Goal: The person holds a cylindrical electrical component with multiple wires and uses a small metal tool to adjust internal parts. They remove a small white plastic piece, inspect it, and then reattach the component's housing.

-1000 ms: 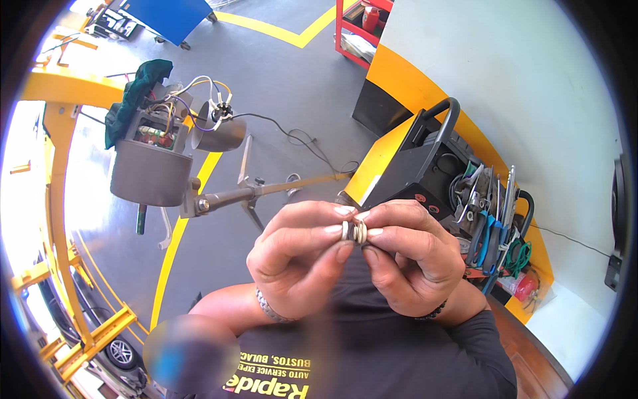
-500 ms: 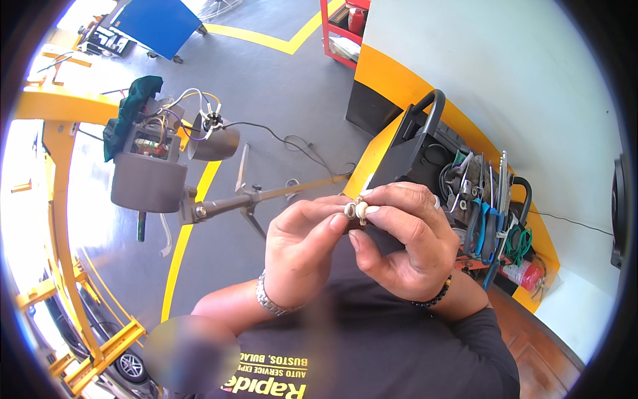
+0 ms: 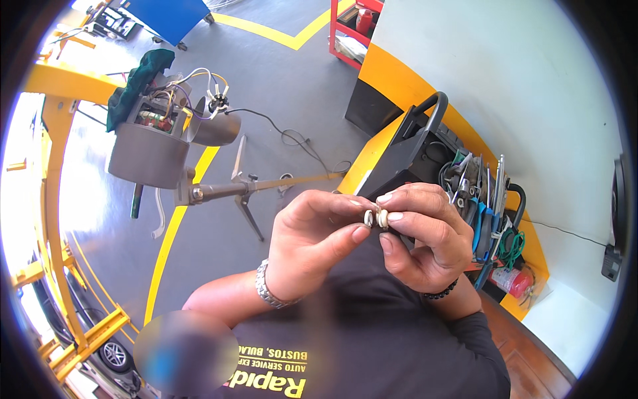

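Note:
Both my hands meet close in front of my dark shirt. My left hand, with a metal watch band at its wrist, pinches a small whitish ring-shaped piece between thumb and forefinger. A small cream-coloured rounded piece sits in the fingertips of my right hand, which has a dark beaded bracelet. The two pieces face each other with a narrow gap between them. What each one is, and whether a thin part links them, is too small to tell.
To the left, an opened grey motor-like housing with exposed wires and a green cloth rests on a stand. A yellow frame stands beyond it. On the right are a black tool cart, hand tools and a red extinguisher.
Both hands have shifted a little to the right. The ring-shaped piece and the cream piece, nearly touching before, are now slightly farther apart.

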Motion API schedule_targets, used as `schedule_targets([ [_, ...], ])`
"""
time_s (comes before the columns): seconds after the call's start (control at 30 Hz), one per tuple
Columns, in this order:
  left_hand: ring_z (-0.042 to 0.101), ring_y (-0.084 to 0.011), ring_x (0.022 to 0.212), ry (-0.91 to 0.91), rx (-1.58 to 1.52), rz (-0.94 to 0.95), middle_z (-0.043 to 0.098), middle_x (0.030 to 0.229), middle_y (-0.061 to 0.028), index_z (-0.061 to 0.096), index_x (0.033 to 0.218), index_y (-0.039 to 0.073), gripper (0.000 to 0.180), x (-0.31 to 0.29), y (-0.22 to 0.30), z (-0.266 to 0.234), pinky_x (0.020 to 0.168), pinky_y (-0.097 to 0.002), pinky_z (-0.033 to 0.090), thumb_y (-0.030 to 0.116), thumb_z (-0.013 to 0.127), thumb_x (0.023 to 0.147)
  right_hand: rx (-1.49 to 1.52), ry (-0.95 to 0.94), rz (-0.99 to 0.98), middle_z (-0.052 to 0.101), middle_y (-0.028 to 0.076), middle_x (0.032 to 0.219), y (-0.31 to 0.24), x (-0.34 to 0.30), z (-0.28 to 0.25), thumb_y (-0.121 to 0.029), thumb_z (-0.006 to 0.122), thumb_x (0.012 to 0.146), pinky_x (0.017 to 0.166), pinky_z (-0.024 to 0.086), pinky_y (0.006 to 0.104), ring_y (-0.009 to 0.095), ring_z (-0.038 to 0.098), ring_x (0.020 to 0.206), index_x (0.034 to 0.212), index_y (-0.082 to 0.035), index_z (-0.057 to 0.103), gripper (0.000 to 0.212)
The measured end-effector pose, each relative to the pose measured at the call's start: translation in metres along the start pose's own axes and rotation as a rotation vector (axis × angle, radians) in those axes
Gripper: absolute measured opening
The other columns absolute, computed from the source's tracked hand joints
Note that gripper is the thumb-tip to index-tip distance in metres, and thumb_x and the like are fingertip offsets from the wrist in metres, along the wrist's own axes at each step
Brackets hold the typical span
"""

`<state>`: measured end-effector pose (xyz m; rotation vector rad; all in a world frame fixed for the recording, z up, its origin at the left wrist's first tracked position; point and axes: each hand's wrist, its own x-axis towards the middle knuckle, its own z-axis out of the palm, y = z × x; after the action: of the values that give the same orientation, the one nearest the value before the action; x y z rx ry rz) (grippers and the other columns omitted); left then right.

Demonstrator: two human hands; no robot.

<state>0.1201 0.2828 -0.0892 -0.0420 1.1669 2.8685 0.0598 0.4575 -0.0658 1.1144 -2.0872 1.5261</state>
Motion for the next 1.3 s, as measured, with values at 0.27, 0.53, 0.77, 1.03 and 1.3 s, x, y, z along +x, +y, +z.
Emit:
schedule_targets([
  [0.27, 0.067, -0.0164, 0.105, -0.064, 0.228, -0.020, 0.072, 0.113, -0.0131, 0.067, 0.118, -0.005, 0.028, -0.006, 0.007, -0.001, 0.094, -0.0305, 0.054, -0.006, 0.070, 0.090, -0.029, 0.008, -0.045, 0.070, 0.016, 0.101, -0.008, -0.002, -0.001, 0.012, 0.077, 0.071, 0.075, 0.057, 0.0359, 0.028, 0.070, 0.085, 0.101, 0.000, 0.064, 0.035],
  [0.53, 0.068, -0.0147, 0.100, -0.050, 0.341, -0.029, 0.073, 0.108, -0.0123, 0.069, 0.114, -0.006, 0.024, -0.008, 0.011, 0.003, 0.090, -0.0283, 0.055, -0.005, 0.070, 0.090, 0.046, 0.032, 0.037, 0.070, 0.016, 0.102, -0.008, -0.014, -0.001, 0.013, 0.076, 0.072, 0.076, 0.057, 0.0362, 0.028, 0.070, 0.088, 0.101, 0.000, 0.065, 0.033],
  [0.77, 0.068, -0.0154, 0.101, -0.103, 0.466, 0.007, 0.072, 0.109, -0.0138, 0.068, 0.115, -0.005, 0.027, -0.007, 0.016, 0.007, 0.090, -0.0288, 0.055, -0.006, 0.072, 0.088, 0.079, 0.039, 0.047, 0.069, 0.016, 0.100, -0.007, -0.016, -0.002, 0.012, 0.075, 0.073, 0.076, 0.057, 0.0361, 0.028, 0.070, 0.088, 0.101, 0.000, 0.065, 0.033],
  [1.03, 0.066, -0.0209, 0.107, -0.130, 0.454, 0.051, 0.067, 0.115, -0.0153, 0.064, 0.118, -0.005, 0.029, -0.005, 0.009, 0.002, 0.094, -0.0331, 0.054, -0.006, 0.069, 0.090, 0.098, 0.063, 0.060, 0.069, 0.016, 0.100, -0.006, -0.021, -0.001, 0.011, 0.075, 0.074, 0.077, 0.057, 0.0365, 0.027, 0.069, 0.087, 0.101, 0.000, 0.064, 0.031],
  [1.3, 0.064, -0.0230, 0.107, -0.130, 0.208, -0.009, 0.060, 0.116, -0.0136, 0.066, 0.118, -0.001, 0.027, 0.000, 0.003, 0.009, 0.096, -0.0387, 0.052, -0.007, 0.063, 0.091, 0.113, 0.099, 0.089, 0.069, 0.017, 0.098, -0.003, -0.023, -0.011, 0.010, 0.074, 0.075, 0.075, 0.055, 0.0353, 0.026, 0.069, 0.086, 0.099, 0.000, 0.064, 0.028],
])
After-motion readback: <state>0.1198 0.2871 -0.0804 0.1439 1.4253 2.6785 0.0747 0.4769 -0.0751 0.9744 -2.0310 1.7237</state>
